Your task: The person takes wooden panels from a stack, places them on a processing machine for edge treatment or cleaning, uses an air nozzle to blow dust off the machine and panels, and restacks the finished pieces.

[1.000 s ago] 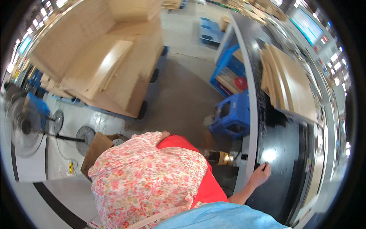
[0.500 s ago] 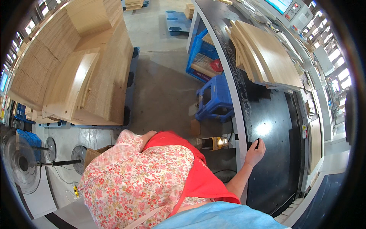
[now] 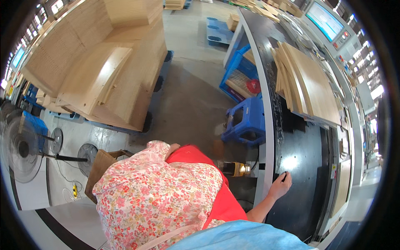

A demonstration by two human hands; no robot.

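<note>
My right hand (image 3: 280, 186) is at the near part of a black tabletop (image 3: 302, 183), its fingers curled round a small black object (image 3: 285, 176) whose kind I cannot make out. My left hand (image 3: 172, 151) lies against the red apron (image 3: 189, 155) at my waist. The floral sleeve and apron hide most of its fingers. Beyond my right hand, a stack of light wooden boards (image 3: 310, 81) rests on the same tabletop.
A large stack of wooden panels (image 3: 137, 91) stands on a blue pallet at left. Under the table edge are a blue stool (image 3: 246, 121) and a blue crate (image 3: 237, 71). A fan (image 3: 24, 149) stands at far left; a screen (image 3: 325, 20) is at upper right.
The view has swung left, so the surroundings sit farther right in the picture. My right hand stays at the tabletop with the black object, and my left remains at my waist.
</note>
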